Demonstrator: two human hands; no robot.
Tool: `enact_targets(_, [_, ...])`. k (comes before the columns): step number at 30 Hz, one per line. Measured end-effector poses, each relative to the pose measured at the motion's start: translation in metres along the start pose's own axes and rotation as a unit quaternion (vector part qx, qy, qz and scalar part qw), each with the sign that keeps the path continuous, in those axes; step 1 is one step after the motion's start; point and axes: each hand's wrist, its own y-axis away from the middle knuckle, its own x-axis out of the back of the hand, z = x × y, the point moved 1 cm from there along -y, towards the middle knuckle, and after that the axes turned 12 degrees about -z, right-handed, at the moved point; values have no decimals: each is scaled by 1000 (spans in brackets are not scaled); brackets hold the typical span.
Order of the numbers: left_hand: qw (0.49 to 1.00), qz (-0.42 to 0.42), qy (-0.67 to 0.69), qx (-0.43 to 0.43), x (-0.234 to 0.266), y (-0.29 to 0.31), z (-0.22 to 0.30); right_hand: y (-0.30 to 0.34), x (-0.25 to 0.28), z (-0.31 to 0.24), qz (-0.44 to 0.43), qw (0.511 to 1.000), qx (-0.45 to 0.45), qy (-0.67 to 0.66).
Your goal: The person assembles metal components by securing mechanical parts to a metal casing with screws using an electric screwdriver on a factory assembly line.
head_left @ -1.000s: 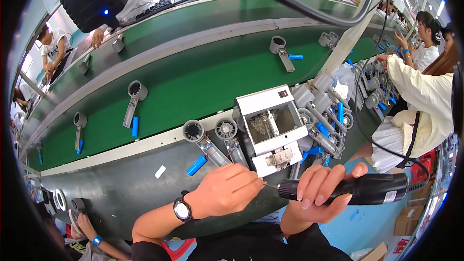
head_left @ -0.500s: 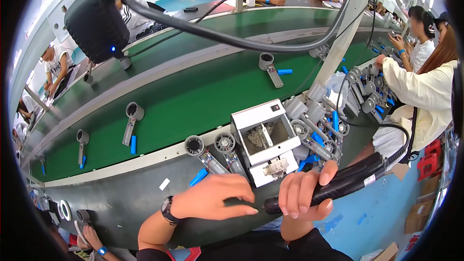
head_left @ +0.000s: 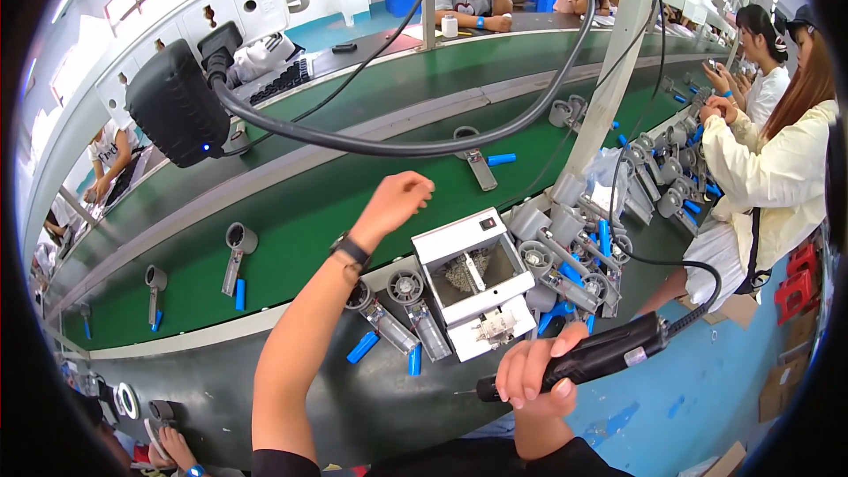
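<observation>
Screwdriver [head_left: 587,360], where is it? (desk)

Gripped in the right hand [head_left: 530,380], off the worktop's [head_left: 353,406] near edge, cable trailing right. (photographer)

And the left hand [head_left: 402,199]? (desk)

Loosely curled and empty, raised over the green belt [head_left: 300,212]. It looks like a reach between fastenings, and going further calls for clearing the hanging cable [head_left: 424,143]. (photographer)

Any packages or labels? (desk)

A white box [head_left: 473,278] at the belt's near edge, a small pale label [head_left: 633,356] on the screwdriver, and brown cartons [head_left: 786,380] on the floor at right. (photographer)

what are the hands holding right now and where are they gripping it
The right hand grips a black corded screwdriver around the front of its body, near the bit. The left hand is raised over the green belt, holding nothing.
</observation>
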Motion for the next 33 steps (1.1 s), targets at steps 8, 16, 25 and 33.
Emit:
enact_targets(8, [981, -58, 163, 85, -46, -100, -23, 18, -2, -6, 44, 998, -12, 37])
enact_targets(16, [953, -15, 298, 63, -39, -110, -40, 21, 4, -5, 67, 996, -8, 55])
enact_targets(25, [928, 260, -230, -133, -9, -29, -17, 22, 7, 0, 70, 996, 4, 58])
enact_targets(33, [904, 342, 17, -256, 3, 92, 32, 18, 0, 6, 55, 998, 11, 39])
